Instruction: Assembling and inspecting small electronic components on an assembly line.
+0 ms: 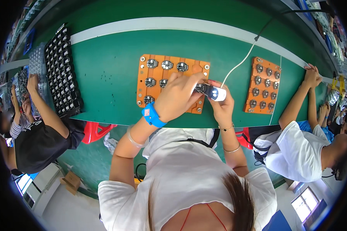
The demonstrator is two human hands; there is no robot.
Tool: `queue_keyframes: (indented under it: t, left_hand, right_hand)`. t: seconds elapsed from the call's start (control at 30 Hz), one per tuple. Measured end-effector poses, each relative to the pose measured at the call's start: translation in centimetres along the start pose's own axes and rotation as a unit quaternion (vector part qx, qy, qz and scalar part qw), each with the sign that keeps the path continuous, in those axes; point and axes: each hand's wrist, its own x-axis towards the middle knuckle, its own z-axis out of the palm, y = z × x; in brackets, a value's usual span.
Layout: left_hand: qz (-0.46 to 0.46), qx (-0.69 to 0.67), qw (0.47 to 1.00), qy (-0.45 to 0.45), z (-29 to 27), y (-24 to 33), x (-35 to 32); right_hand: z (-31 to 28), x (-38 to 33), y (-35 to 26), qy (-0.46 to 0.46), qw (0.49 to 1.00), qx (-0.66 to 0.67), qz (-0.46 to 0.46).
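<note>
In my right hand [224,108] is a small white device [218,94] with a dark end and a white cable running from it. My left hand [177,96], a blue band at its wrist, pinches at a small round electronic part [200,88] against the device's dark end. Both hands are over the right part of an orange tray [142,92], which holds round black-and-silver parts [152,63] in rows. My left hand hides some of the tray's middle and lower places.
A second orange tray [248,101] with similar round parts lies to the right. On the left stands a black tray [61,73] of white pieces. Small dark bits [103,78] lie on the green table [112,104]. Co-workers sit on both sides, one with clasped hands [313,77].
</note>
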Motion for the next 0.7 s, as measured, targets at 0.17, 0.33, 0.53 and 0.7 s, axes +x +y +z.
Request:
queue_keyframes:
  t: [0.17, 0.33, 0.53, 0.7]
  left_hand:
    - [-0.009, -0.04, 0.999, 0.009, -0.3, -0.4, -0.1]
    - [0.021, 0.087, 0.996, 0.023, -1.2, -1.6, -0.2]
    - [0.034, 0.179, 0.982, 0.047, -3.6, -4.6, 1.5]
    - [0.014, 0.1, 0.995, 0.012, -3.9, -5.0, 1.8]
  right_hand:
    - [0.2, -0.8, 1.1, 0.029, 0.995, 0.086, 0.044]
    - [-0.2, -0.1, 1.4, 0.108, 0.979, 0.172, 0.015]
    - [-0.8, 2.3, 1.7, 0.018, 1.0, 0.01, 0.009]
    - [1.1, 4.9, 0.1, -0.006, 0.993, -0.114, -0.03]
